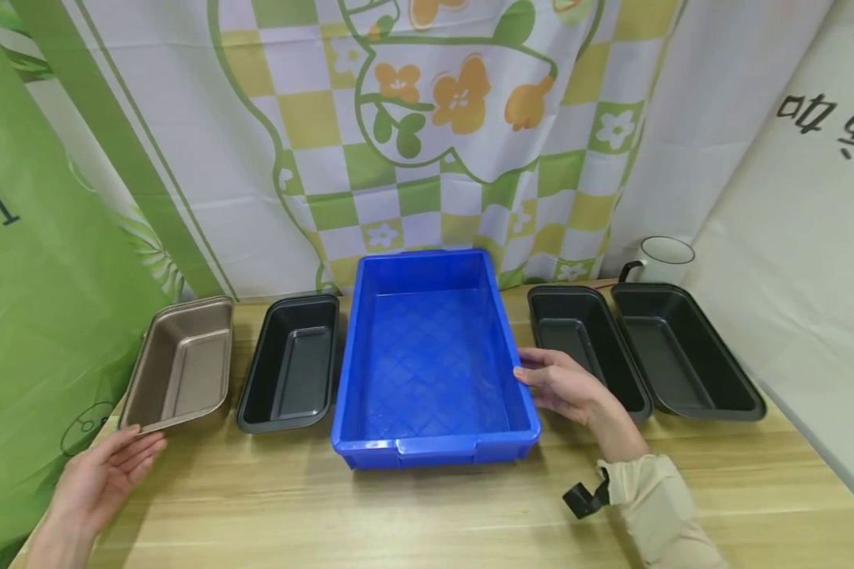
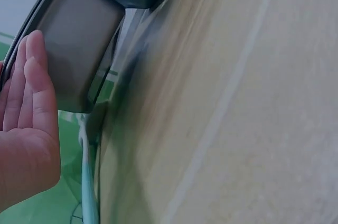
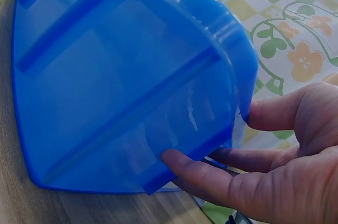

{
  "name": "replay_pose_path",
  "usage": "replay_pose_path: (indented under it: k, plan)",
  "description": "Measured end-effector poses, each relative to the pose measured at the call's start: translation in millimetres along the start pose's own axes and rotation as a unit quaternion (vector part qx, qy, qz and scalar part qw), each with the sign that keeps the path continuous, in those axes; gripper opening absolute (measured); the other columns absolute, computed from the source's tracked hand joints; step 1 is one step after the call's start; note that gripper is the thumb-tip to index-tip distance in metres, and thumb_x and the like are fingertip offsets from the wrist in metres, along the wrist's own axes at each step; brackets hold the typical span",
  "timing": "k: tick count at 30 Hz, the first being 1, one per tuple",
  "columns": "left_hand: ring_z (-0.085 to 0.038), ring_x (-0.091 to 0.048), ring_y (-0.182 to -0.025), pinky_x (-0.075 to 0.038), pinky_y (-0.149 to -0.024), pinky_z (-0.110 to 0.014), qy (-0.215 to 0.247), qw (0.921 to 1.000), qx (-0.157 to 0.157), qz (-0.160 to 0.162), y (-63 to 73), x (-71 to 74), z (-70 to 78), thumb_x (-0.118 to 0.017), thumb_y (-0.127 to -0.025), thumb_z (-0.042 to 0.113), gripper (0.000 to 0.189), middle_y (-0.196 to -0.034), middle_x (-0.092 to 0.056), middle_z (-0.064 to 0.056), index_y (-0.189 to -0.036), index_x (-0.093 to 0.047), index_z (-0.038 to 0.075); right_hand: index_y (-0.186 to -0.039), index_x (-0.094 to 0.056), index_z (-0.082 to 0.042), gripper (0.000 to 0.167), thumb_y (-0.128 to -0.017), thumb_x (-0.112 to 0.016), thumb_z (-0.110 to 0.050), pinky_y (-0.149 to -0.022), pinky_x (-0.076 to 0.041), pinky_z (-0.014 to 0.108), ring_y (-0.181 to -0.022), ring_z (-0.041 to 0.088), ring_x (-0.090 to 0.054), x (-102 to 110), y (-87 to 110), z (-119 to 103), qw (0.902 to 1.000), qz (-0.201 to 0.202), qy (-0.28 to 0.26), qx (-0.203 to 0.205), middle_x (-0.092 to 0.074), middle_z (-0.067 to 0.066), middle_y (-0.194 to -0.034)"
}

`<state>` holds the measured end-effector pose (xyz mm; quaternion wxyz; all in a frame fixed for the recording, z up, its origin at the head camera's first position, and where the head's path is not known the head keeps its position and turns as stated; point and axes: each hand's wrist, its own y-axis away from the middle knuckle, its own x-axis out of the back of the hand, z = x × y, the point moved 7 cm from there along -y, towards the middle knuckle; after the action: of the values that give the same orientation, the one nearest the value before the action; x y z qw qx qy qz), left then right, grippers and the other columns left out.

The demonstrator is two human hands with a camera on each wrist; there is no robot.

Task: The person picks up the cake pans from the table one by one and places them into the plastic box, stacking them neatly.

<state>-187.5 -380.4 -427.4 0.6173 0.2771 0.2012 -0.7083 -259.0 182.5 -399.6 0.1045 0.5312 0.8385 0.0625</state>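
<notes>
At the far left, a bronze loaf pan (image 1: pixel 202 363) leans with its inside facing up and right. My left hand (image 1: pixel 103 478) pinches its near rim, thumb on top and fingers extended below against the outer wall, as the left wrist view shows on the pan (image 2: pixel 79 34). In the middle sits a blue plastic bin (image 1: pixel 427 356) with nothing in it. My right hand (image 1: pixel 565 383) grips the bin's right side, thumb over the rim. From the right wrist view, my fingers (image 3: pixel 203 174) lie along the ribbed outer wall of the bin (image 3: pixel 105 86).
A dark loaf pan (image 1: pixel 302 363) stands left of the bin. Two more dark pans, one nearer (image 1: pixel 576 328) and one farther right (image 1: pixel 672 356), stand side by side on the wooden table (image 1: pixel 270 506). Behind them is a white mug (image 1: pixel 665 261). Patterned curtains (image 1: pixel 470 197) hang along the back.
</notes>
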Motion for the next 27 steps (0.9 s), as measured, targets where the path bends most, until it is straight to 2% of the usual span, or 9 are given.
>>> replay_pose_path:
  k: [5,8,18,23,27]
  plan:
    - [-0.028,-0.07,-0.089,-0.056,-0.078,-0.031,-0.034,0.9984,-0.045,0.01,-0.1,-20.2,10.3,-0.033,-0.103,0.001,0.036,-0.096,-0.071,-0.019,-0.098,-0.069,-0.001,-0.145,-0.017,0.014,0.055,-0.099,-0.044,-0.003,-0.09,-0.051,0.046,-0.113,0.034,-0.057,0,0.2,0,1.0,-0.002,0.001,0.001,-0.031,0.038,-0.141]
    - [-0.028,-0.07,-0.088,-0.056,-0.077,-0.031,-0.042,0.9972,-0.06,0.013,-2.1,-33.7,14.7,-0.035,-0.103,0.0,0.036,-0.095,-0.071,-0.02,-0.096,-0.07,-0.002,-0.145,-0.017,0.015,0.055,-0.099,-0.044,-0.003,-0.09,-0.051,0.046,-0.113,0.035,-0.057,1,0.1,0,1.0,-0.004,0.002,0.002,-0.031,0.038,-0.141]
    - [-0.026,-0.071,-0.085,-0.057,-0.072,-0.028,-0.061,0.9948,-0.078,-0.023,-20.0,-92.5,14.5,-0.035,-0.103,0.0,0.037,-0.092,-0.072,-0.017,-0.096,-0.071,-0.003,-0.145,-0.017,0.014,0.056,-0.099,-0.045,-0.003,-0.089,-0.051,0.046,-0.115,0.033,-0.055,1,-1.8,2,1.0,-0.005,-0.003,0.002,-0.03,0.038,-0.142]
    - [-0.022,-0.071,-0.084,-0.056,-0.071,-0.026,-0.087,0.9914,-0.086,-0.046,-32.0,-122.1,8.6,-0.036,-0.103,0.0,0.036,-0.091,-0.073,-0.014,-0.097,-0.072,-0.001,-0.144,-0.018,0.014,0.056,-0.099,-0.045,-0.004,-0.089,-0.052,0.046,-0.115,0.034,-0.055,2,-1.9,2,1.0,-0.004,0.0,0.004,-0.031,0.037,-0.141]
    - [-0.019,-0.071,-0.083,-0.056,-0.07,-0.024,-0.118,0.9876,-0.09,-0.052,-43.6,-141.6,4.0,-0.039,-0.102,0.001,0.035,-0.089,-0.073,-0.012,-0.097,-0.073,0.0,-0.144,-0.018,0.015,0.056,-0.099,-0.046,-0.004,-0.089,-0.052,0.046,-0.115,0.034,-0.055,2,-1.5,2,1.0,-0.004,0.001,0.003,-0.032,0.037,-0.141]
